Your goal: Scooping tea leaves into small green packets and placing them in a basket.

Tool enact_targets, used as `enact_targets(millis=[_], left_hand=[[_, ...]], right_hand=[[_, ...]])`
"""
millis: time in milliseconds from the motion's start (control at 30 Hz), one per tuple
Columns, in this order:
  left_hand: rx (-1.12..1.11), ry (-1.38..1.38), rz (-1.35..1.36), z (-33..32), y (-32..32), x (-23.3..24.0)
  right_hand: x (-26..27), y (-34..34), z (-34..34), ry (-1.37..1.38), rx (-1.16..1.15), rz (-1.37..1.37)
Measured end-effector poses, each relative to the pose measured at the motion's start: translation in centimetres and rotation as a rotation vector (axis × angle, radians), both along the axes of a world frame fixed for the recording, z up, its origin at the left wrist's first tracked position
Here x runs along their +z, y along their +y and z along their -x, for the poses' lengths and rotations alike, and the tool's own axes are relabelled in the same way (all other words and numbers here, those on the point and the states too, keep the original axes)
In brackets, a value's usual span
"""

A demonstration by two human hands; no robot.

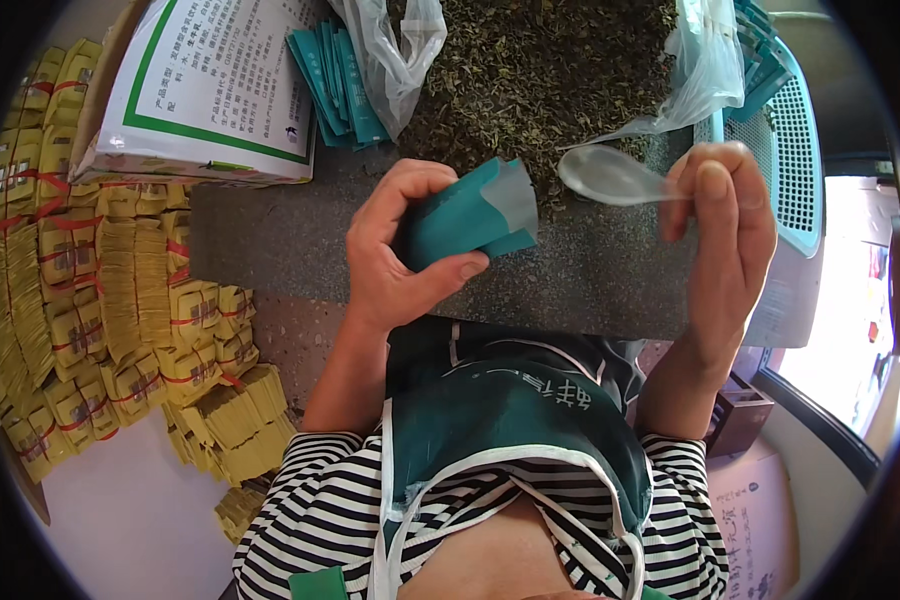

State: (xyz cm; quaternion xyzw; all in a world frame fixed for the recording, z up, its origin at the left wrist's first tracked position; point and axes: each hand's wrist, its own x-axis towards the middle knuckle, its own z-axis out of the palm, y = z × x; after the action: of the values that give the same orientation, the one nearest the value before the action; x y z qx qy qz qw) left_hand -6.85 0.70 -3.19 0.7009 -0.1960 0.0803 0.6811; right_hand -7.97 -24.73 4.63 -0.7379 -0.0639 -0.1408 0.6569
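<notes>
My left hand (401,247) holds a teal pouch (457,217), squeezed so that its silvery mouth stands open towards the right. Whether anything is inside cannot be seen. My right hand (727,202) pinches the handle of a translucent plastic spoon (607,176), whose bowl points left, a short way from the pouch's mouth. Beyond both hands lies a heap of dried, crumbled leaves (525,75) in a clear plastic bag (412,56), with some leaves loose on the dark speckled tabletop (592,277).
More teal pouches (352,97) lean beside a printed cardboard box (210,90) at the upper left. A light-blue plastic basket (799,165) with teal pouches stands at the right. Bundled yellow packets (135,277) with red ties are stacked along the left side.
</notes>
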Motion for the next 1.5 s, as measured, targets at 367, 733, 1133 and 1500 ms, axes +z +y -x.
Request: enact_targets(millis=[367,733,1133,1500], left_hand=[[0.073,0.012,-0.027,-0.2,1.8,0.0],[0.128,0.056,-0.050,-1.2,2.0,0.3],[0.196,-0.025,-0.172,-3.3,0.8,1.0],[0.187,-0.139,-0.295,-4.5,-1.3,1.9]], right_hand=[[-4.4,2.8,-8.2,0.015,-0.110,0.719],[-6.8,3.6,-10.3,0.093,-0.016,0.251],[-1.7,1.9,-8.6,0.059,0.059,0.105],[-0.1,1.8,-6.8,0.085,0.182,0.132]])
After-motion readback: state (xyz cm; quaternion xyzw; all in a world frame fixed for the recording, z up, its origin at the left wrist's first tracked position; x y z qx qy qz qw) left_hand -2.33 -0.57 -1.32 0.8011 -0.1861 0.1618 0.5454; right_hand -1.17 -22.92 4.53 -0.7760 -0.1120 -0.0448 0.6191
